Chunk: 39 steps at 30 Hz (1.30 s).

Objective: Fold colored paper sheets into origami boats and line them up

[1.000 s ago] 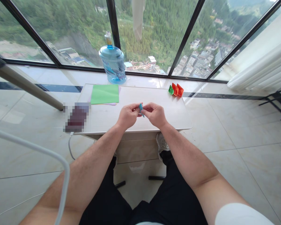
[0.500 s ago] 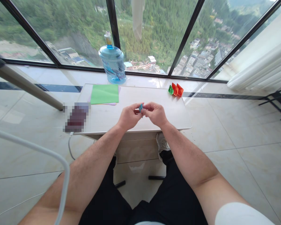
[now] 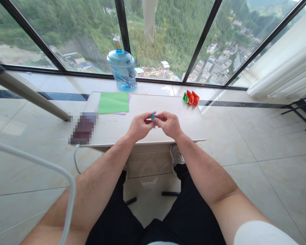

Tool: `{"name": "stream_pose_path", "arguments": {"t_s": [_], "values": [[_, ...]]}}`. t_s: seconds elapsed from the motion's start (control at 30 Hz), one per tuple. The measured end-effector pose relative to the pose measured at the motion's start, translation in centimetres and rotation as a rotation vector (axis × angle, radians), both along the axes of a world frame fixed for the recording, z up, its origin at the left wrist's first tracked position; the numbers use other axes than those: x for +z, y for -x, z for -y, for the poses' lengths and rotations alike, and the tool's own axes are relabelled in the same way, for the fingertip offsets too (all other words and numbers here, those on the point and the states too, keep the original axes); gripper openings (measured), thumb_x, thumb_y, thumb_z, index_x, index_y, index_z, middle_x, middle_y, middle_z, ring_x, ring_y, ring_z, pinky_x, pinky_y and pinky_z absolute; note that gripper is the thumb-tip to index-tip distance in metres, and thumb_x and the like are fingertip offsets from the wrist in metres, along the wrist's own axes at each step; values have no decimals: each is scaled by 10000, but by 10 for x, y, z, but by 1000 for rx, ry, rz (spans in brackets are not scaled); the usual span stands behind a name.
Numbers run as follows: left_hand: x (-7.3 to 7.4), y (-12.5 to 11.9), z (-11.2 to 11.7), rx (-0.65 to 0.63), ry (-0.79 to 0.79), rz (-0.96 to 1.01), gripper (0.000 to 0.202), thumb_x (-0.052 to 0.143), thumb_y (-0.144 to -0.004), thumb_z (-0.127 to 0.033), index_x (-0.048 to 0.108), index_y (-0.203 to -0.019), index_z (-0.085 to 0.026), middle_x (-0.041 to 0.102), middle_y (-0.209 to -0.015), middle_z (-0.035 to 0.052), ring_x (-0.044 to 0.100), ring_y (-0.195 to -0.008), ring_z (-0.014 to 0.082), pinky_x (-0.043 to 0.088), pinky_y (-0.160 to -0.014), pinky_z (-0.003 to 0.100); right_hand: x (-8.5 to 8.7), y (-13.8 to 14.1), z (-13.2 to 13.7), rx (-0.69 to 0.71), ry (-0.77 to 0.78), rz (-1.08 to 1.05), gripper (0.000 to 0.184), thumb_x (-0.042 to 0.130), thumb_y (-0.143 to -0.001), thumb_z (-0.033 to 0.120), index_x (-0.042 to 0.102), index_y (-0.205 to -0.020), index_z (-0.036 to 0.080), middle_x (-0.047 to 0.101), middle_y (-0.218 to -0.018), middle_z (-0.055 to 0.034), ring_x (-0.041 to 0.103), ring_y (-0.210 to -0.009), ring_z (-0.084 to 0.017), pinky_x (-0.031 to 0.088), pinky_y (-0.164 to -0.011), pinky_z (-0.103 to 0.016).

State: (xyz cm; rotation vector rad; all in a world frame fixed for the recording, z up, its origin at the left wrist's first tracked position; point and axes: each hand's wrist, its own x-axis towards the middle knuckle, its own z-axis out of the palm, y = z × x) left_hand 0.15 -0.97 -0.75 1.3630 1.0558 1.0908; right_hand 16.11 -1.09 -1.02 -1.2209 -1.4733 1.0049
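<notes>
A small piece of folded blue paper [image 3: 153,117] is held between my two hands over the front half of the table [image 3: 112,131]. My left hand [image 3: 140,126] pinches it from the left, and my right hand [image 3: 168,123] has its fingers closed on it from the right. Most of the paper is hidden by the fingers. At the table's far right corner stand folded paper pieces: a green one [image 3: 185,98] beside two red-orange ones [image 3: 193,98]. A stack of coloured sheets with a green sheet [image 3: 113,103] on top lies at the far left.
A blurred-out item [image 3: 83,128] lies at the table's left edge, with a white cable [image 3: 76,160] hanging below it. Behind the table, a large blue water bottle [image 3: 122,70] stands by the window. A white curved tube [image 3: 71,190] crosses the left foreground.
Both hands stay closed on the blue paper in almost the same place. The paper appears turned very slightly between the fingers; the things on the table have not moved.
</notes>
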Motion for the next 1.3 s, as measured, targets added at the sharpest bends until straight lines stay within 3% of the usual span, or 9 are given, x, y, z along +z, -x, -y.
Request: {"name": "stream_pose_path", "arguments": {"t_s": [0.27, 0.43, 0.63, 0.83, 0.93, 1.13, 1.3], "values": [[0, -1, -1, 8, 9, 14, 499, 844, -655, -352, 783, -1099, -134, 799, -898, 59, 751, -852, 249, 633, -818, 378, 1, 1, 2, -25, -45, 77, 192, 707, -803, 381, 727, -882, 207, 756, -784, -17, 699, -686, -163, 570, -667, -286], [3, -2, 2, 63, -72, -135, 330, 709, -740, -240, 808, -1043, -156, 810, -968, 44, 754, -948, 263, 611, -883, 358, 1, 4, 6, -92, -185, 315, 170, 627, -844, 264, 717, -985, 236, 762, -858, -11, 697, -700, -166, 548, -711, -293], [-4, -9, 7, 91, -170, -168, 462, 655, -792, -203, 743, -1243, -151, 778, -1175, 72, 744, -1043, 258, 591, -963, 354, 6, 9, 12, -188, -199, 533, 165, 608, -896, 317, 666, -1033, 246, 743, -794, -17, 684, -706, -206, 501, -724, -311], [-6, -19, 14, 141, -275, -132, 381, 637, -819, -208, 744, -1185, -188, 715, -1316, 86, 721, -1110, 223, 602, -954, 321, 5, 11, 12, -279, -235, 550, 72, 575, -886, 283, 636, -872, 247, 691, -723, -12, 638, -672, -197, 459, -664, -289], [-4, -21, 17, 158, -266, -83, 396, 652, -815, -204, 712, -1205, -173, 696, -1345, 111, 735, -1089, 226, 611, -916, 317, 3, 12, 13, -303, -266, 500, 80, 564, -895, 285, 633, -875, 250, 700, -750, -14, 650, -694, -192, 472, -682, -292], [-3, -18, 17, 182, -183, -25, 505, 715, -798, -267, 644, -1287, -165, 783, -1133, 111, 758, -998, 227, 602, -925, 351, 0, 11, 15, -306, -355, 428, 88, 593, -899, 305, 647, -954, 262, 742, -886, -30, 689, -814, -201, 530, -797, -314], [1, -16, 17, 209, -152, -10, 478, 688, -798, -273, 658, -1258, -148, 787, -1128, 108, 758, -976, 219, 595, -913, 337, -3, 11, 15, -291, -422, 419, 114, 595, -894, 280, 659, -983, 248, 739, -911, -46, 673, -807, -200, 539, -820, -330]]}}
